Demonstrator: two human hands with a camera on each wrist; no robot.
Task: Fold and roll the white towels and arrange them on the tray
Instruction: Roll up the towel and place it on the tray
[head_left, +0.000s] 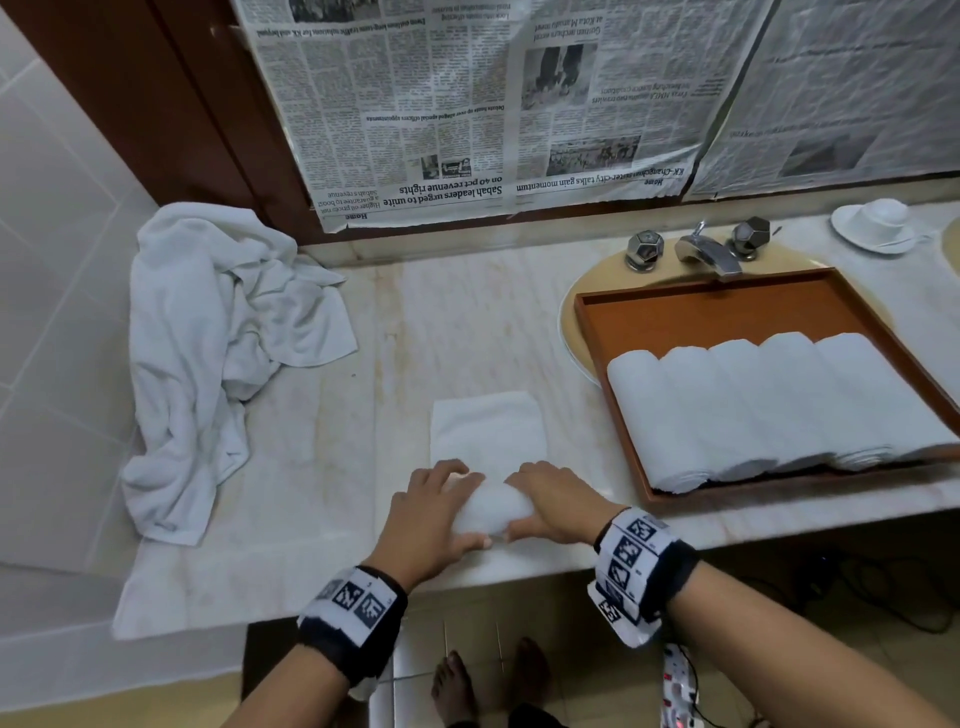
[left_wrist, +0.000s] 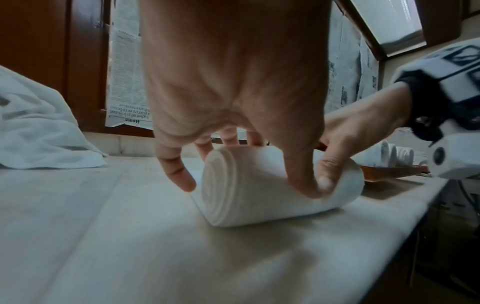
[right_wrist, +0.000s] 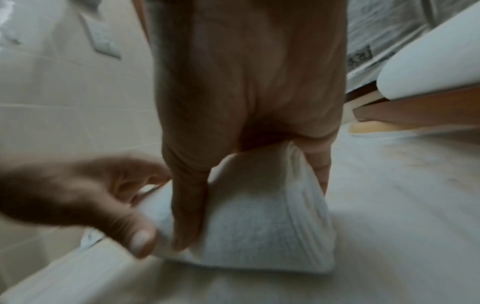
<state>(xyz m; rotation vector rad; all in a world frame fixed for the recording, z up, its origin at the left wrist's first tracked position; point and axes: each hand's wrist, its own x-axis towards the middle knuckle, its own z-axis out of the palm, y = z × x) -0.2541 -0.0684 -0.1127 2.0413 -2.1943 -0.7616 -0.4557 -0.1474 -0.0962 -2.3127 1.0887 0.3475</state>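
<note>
A white towel (head_left: 491, 512) lies on the marble counter near its front edge, its near part wound into a roll and its flat tail (head_left: 485, 431) stretching away from me. My left hand (head_left: 441, 509) grips the roll's left end, thumb on the near side and fingers over the top. My right hand (head_left: 550, 501) grips the right end the same way. The left wrist view shows the roll's (left_wrist: 246, 195) spiral end under my left hand (left_wrist: 233, 92). In the blurred right wrist view my right hand (right_wrist: 246, 102) grips the towel (right_wrist: 259, 226). A brown tray (head_left: 727, 317) holds several rolled towels (head_left: 779, 400).
A heap of unfolded white towels (head_left: 208, 338) lies at the counter's left end. The tray sits over the sink, below the faucet (head_left: 706, 252). A white cup and saucer (head_left: 878, 223) stand at the back right. Newspaper (head_left: 467, 104) covers the wall behind.
</note>
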